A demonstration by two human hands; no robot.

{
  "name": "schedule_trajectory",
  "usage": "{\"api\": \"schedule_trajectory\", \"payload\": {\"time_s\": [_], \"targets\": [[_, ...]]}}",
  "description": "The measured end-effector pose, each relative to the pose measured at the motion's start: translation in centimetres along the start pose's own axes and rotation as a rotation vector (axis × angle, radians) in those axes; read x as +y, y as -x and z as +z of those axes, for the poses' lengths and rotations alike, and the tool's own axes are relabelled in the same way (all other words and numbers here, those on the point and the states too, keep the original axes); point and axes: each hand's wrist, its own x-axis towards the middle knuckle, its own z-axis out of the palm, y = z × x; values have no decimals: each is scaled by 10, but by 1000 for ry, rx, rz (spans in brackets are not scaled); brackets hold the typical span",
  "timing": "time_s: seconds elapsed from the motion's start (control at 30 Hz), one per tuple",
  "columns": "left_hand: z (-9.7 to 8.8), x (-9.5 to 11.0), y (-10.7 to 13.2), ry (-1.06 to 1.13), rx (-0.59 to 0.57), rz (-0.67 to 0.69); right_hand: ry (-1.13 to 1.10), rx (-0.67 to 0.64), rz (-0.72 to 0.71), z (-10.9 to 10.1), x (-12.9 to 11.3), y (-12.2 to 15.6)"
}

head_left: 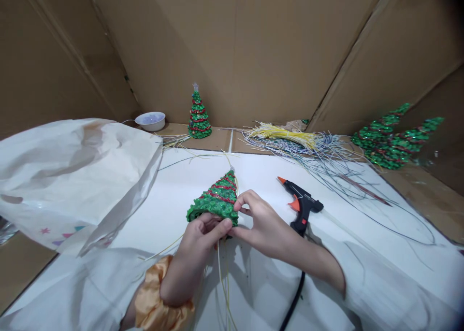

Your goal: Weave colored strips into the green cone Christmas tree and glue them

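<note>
A small green Christmas tree ornament (217, 195) with red garland lies tilted above the white table, its tip pointing away and up to the right. My left hand (205, 234) grips its base, with some fingers hidden inside the hollow bottom and the thumb on the rim. At the right edge of the tree, my right hand (259, 220) curls its fingers against the side and rim. Thin white and yellow wires (224, 282) hang down from the base. Close to my right forearm lies a black glue gun (302, 203) with an orange nozzle and trigger.
Behind stands a finished-looking tree (199, 116) beside a white bowl (150, 122). A bundle of wires (297, 137) spreads across the back right, near two more green trees (395, 140). A white plastic bag (79, 176) fills the left. Cardboard walls (235, 50) enclose the table.
</note>
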Motion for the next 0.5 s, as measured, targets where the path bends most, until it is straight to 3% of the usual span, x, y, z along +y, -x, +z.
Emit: {"api": "schedule_trajectory", "payload": {"time_s": [0.3, 0.5], "targets": [[-3, 0, -8, 22, 59, -37, -55, 79, -15, 11, 11, -3], [1, 1, -8, 10, 39, 0, -99, 88, -10, 13, 16, -6]]}}
